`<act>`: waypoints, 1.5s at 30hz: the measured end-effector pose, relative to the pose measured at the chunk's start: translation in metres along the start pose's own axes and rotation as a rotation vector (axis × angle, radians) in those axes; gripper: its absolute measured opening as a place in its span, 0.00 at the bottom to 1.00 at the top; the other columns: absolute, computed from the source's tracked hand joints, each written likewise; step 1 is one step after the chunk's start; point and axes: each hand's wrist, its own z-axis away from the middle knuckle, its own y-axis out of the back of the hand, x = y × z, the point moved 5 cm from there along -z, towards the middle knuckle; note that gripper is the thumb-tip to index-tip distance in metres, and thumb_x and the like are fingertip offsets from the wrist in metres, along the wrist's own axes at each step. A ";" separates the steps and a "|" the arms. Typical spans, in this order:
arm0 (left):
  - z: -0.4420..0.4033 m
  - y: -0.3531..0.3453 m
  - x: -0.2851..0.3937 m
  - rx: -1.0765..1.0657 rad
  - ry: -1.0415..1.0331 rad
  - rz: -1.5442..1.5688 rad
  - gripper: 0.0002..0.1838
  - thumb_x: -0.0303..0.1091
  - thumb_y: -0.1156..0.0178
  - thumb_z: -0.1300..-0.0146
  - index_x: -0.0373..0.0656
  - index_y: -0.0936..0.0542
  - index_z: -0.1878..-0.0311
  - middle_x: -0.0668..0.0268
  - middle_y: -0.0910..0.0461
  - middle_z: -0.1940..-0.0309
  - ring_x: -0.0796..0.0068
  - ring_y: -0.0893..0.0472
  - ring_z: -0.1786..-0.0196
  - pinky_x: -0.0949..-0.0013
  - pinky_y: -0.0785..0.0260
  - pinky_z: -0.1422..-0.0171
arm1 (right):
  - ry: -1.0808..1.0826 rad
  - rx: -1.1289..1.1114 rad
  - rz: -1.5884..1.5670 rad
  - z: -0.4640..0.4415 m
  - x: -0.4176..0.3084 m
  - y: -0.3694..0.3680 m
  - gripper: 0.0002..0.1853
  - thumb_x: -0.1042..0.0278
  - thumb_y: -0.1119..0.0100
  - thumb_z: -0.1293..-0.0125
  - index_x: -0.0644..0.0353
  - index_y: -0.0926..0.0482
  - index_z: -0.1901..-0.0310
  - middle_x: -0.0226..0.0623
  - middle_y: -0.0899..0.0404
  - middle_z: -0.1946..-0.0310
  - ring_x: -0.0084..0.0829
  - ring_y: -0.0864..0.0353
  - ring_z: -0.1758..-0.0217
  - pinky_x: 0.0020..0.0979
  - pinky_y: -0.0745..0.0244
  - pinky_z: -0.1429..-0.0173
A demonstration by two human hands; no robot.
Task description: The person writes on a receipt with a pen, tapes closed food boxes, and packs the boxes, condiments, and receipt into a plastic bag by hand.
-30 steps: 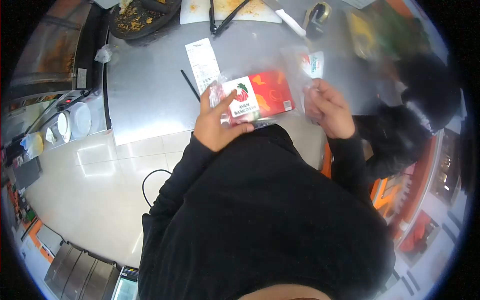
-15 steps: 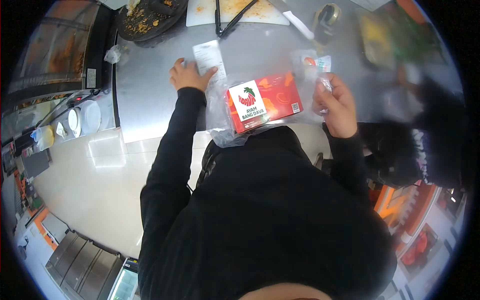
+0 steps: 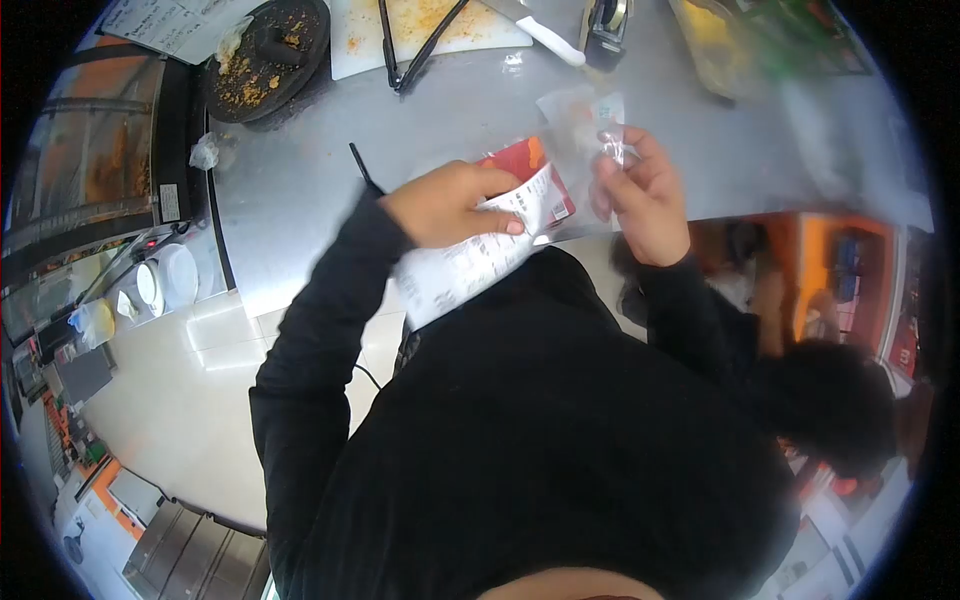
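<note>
Pinched in my left hand (image 3: 450, 205) is a long white paper receipt (image 3: 465, 272), held over the red box (image 3: 520, 160) at the counter's near edge. The receipt covers most of the box. Fingers of my right hand (image 3: 640, 190) are closed on the clear plastic bag (image 3: 575, 130) just right of the box. A small printed packet (image 3: 610, 105) lies behind the bag, partly hidden. A thin black stick (image 3: 362, 165) rests on the counter beyond my left wrist.
On the steel counter (image 3: 290, 200) are a stone mortar (image 3: 265, 65), a cutting board (image 3: 360, 40), black tongs (image 3: 400, 70), a knife (image 3: 550, 40) and a tape dispenser (image 3: 605, 30). A person in dark clothing (image 3: 830, 400) is at the right.
My left hand has picked up the receipt from the counter and brought it over the red box. My right hand still grips the bag. The person at the right has moved down and away from the counter.
</note>
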 end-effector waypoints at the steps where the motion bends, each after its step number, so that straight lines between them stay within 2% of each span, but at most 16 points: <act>1: -0.009 -0.004 -0.018 0.131 0.031 -0.333 0.25 0.44 0.30 0.42 0.41 0.21 0.45 0.53 0.18 0.57 0.51 0.19 0.52 0.58 0.27 0.47 | -0.011 -0.039 0.062 0.003 -0.004 -0.002 0.16 0.69 0.39 0.30 0.62 0.29 0.44 0.30 0.19 0.65 0.16 0.25 0.70 0.20 0.32 0.67; 4: -0.011 0.000 0.001 0.451 0.130 -0.485 0.26 0.43 0.30 0.44 0.41 0.20 0.44 0.55 0.19 0.49 0.48 0.20 0.49 0.55 0.29 0.42 | -0.077 -0.148 0.208 0.014 -0.009 -0.004 0.13 0.69 0.39 0.30 0.62 0.25 0.47 0.30 0.18 0.67 0.15 0.24 0.70 0.19 0.31 0.67; 7: -0.013 -0.019 -0.011 0.380 -0.095 -0.847 0.30 0.46 0.33 0.42 0.45 0.24 0.37 0.57 0.21 0.47 0.51 0.24 0.43 0.57 0.30 0.39 | -0.180 -0.097 0.327 0.012 0.000 0.027 0.10 0.67 0.38 0.31 0.65 0.20 0.53 0.32 0.18 0.70 0.18 0.21 0.67 0.22 0.28 0.64; 12: -0.005 -0.020 -0.007 0.295 -0.182 -0.896 0.30 0.46 0.37 0.37 0.46 0.27 0.32 0.55 0.21 0.47 0.50 0.24 0.43 0.56 0.30 0.40 | 0.450 0.571 1.264 -0.056 0.030 0.096 0.34 0.49 0.27 0.43 0.65 0.26 0.42 0.48 0.16 0.60 0.46 0.16 0.55 0.42 0.23 0.45; 15: 0.002 -0.019 -0.003 0.298 -0.162 -0.912 0.28 0.45 0.38 0.34 0.44 0.27 0.33 0.53 0.22 0.44 0.50 0.22 0.44 0.56 0.29 0.40 | 0.357 0.434 1.389 -0.091 0.080 0.111 0.41 0.47 0.25 0.49 0.64 0.29 0.40 0.51 0.17 0.54 0.51 0.17 0.50 0.45 0.25 0.41; 17: 0.005 -0.018 0.002 0.202 0.036 -0.738 0.28 0.45 0.39 0.33 0.44 0.26 0.33 0.52 0.23 0.40 0.49 0.20 0.45 0.56 0.28 0.40 | 0.208 0.468 1.275 -0.091 0.079 0.120 0.40 0.48 0.25 0.49 0.65 0.28 0.40 0.52 0.17 0.54 0.51 0.17 0.48 0.45 0.25 0.41; 18: 0.011 -0.016 0.005 0.259 -0.020 -0.710 0.28 0.45 0.39 0.34 0.44 0.26 0.33 0.53 0.23 0.39 0.49 0.20 0.44 0.55 0.28 0.40 | 0.133 0.482 1.217 -0.089 0.075 0.120 0.39 0.49 0.25 0.49 0.65 0.28 0.40 0.52 0.17 0.53 0.51 0.17 0.48 0.45 0.25 0.41; 21: 0.037 -0.012 0.018 0.418 -0.097 -0.544 0.24 0.43 0.35 0.37 0.46 0.21 0.39 0.59 0.22 0.39 0.53 0.21 0.41 0.55 0.26 0.41 | 0.270 0.532 1.120 -0.074 0.048 0.139 0.34 0.54 0.27 0.44 0.69 0.28 0.43 0.52 0.17 0.54 0.46 0.16 0.49 0.41 0.24 0.43; 24: 0.060 -0.021 0.034 0.380 -0.162 -0.750 0.20 0.41 0.31 0.41 0.45 0.17 0.46 0.62 0.20 0.40 0.58 0.20 0.40 0.56 0.27 0.38 | 0.520 0.565 0.963 -0.049 -0.012 0.116 0.25 0.63 0.29 0.38 0.70 0.26 0.46 0.47 0.17 0.53 0.36 0.17 0.50 0.34 0.23 0.45; 28: 0.084 -0.023 0.008 0.451 -0.061 -0.918 0.12 0.39 0.29 0.44 0.49 0.13 0.57 0.69 0.18 0.43 0.60 0.23 0.37 0.54 0.34 0.32 | 0.574 0.159 0.309 -0.013 -0.071 0.024 0.22 0.76 0.32 0.37 0.65 0.27 0.43 0.40 0.19 0.50 0.30 0.17 0.50 0.28 0.22 0.46; 32: 0.099 -0.025 -0.013 0.463 0.009 -0.949 0.14 0.36 0.26 0.50 0.50 0.13 0.57 0.70 0.17 0.48 0.60 0.25 0.36 0.53 0.36 0.30 | 0.559 -0.176 0.379 0.006 -0.052 -0.080 0.29 0.76 0.33 0.39 0.61 0.32 0.36 0.42 0.18 0.59 0.33 0.16 0.51 0.31 0.21 0.49; 35: 0.121 -0.020 0.007 0.811 -0.043 -1.015 0.21 0.34 0.25 0.51 0.48 0.15 0.51 0.65 0.17 0.51 0.62 0.24 0.38 0.55 0.32 0.34 | 0.519 -0.233 0.677 0.002 -0.029 -0.110 0.27 0.74 0.33 0.43 0.58 0.27 0.40 0.45 0.18 0.62 0.40 0.16 0.54 0.36 0.22 0.52; 37: 0.136 -0.016 -0.006 1.073 0.313 -0.585 0.26 0.33 0.26 0.49 0.44 0.20 0.45 0.61 0.18 0.55 0.62 0.21 0.44 0.58 0.28 0.40 | 0.606 -0.178 0.807 -0.001 -0.013 -0.114 0.22 0.72 0.33 0.44 0.58 0.22 0.46 0.46 0.19 0.63 0.45 0.17 0.57 0.40 0.23 0.53; 39: 0.153 -0.021 -0.036 1.054 0.513 -0.135 0.29 0.28 0.31 0.46 0.34 0.26 0.40 0.58 0.18 0.63 0.68 0.16 0.64 0.66 0.22 0.63 | 0.659 -0.190 0.839 0.003 -0.008 -0.123 0.18 0.71 0.31 0.43 0.60 0.20 0.50 0.43 0.18 0.58 0.43 0.16 0.57 0.37 0.22 0.54; 42: 0.171 -0.016 -0.041 1.142 0.530 0.297 0.27 0.22 0.34 0.46 0.32 0.26 0.41 0.61 0.18 0.65 0.74 0.20 0.79 0.73 0.28 0.75 | 0.584 -0.281 0.833 0.011 0.012 -0.147 0.14 0.70 0.29 0.45 0.62 0.20 0.58 0.42 0.18 0.59 0.46 0.17 0.59 0.37 0.22 0.55; 45: 0.174 -0.010 -0.006 1.318 0.383 0.366 0.20 0.19 0.39 0.43 0.30 0.24 0.46 0.66 0.20 0.70 0.79 0.24 0.82 0.76 0.35 0.81 | 0.598 -0.450 1.316 0.016 0.066 -0.182 0.10 0.63 0.35 0.42 0.57 0.18 0.60 0.41 0.19 0.62 0.41 0.18 0.62 0.41 0.24 0.58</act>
